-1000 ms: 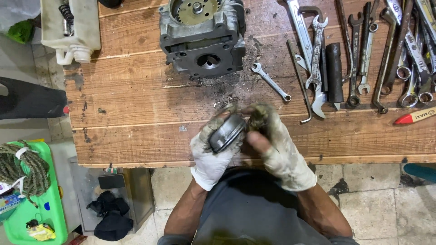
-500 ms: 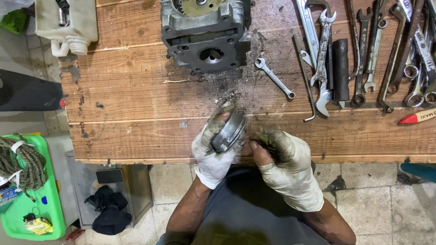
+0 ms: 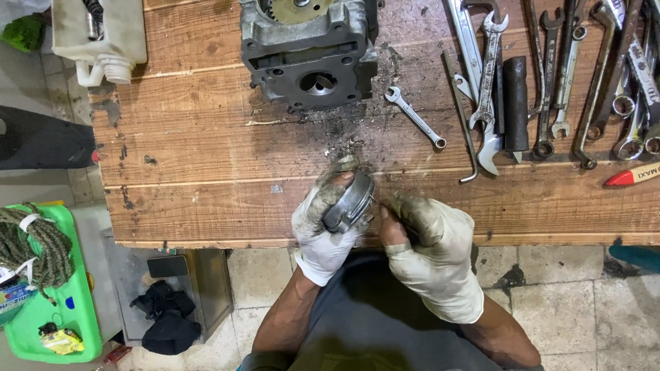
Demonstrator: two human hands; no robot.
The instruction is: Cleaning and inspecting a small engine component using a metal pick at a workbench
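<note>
Your left hand grips the round metal piston just over the near edge of the bench, tilted so its ringed side faces your right hand, whose fingertips pinch at its rim, below the engine block.

Grey engine housing at the wooden worktop's far edge. Small spanner just right of it. Row of spanners toward the far right corner. White plastic jug at the far left corner. Green crate on the floor, coiled rope inside.
</note>
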